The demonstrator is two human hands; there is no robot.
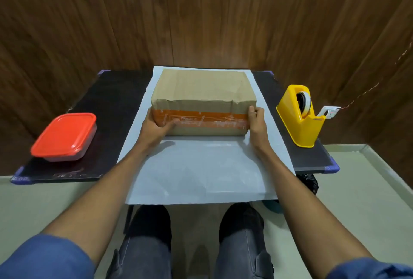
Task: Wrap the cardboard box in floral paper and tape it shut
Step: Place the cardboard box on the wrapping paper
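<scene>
Here the cardboard box (202,104) sits squarely between the person's two hands, its long axis running side to side across the sheet, so each short end falls to one hand. The left hand (156,125) holds the near left corner, fingers curled onto the front face over the orange tape band (205,118); the right hand (257,120) holds the near right corner, thumb on the front edge and fingers wrapped round the end. Both hands are closed on the box, and neither is nearer than the other; the grip is even.

Under the box lies the paper (201,171), white side up, with no floral print visible from here. From the grip, the sheet runs mostly back toward the person and overhangs the near edge of the bench (118,90), while only a thin strip shows beyond the box's far side. My guess is that the next move depends on that imbalance: either the box slides toward the person to centre it, or the long near flap folds up over the top.

Out past the right hand stands a yellow tape dispenser (300,117), within easy reach of that side. Well beyond the left hand rests a red-lidded container (64,136).
</scene>
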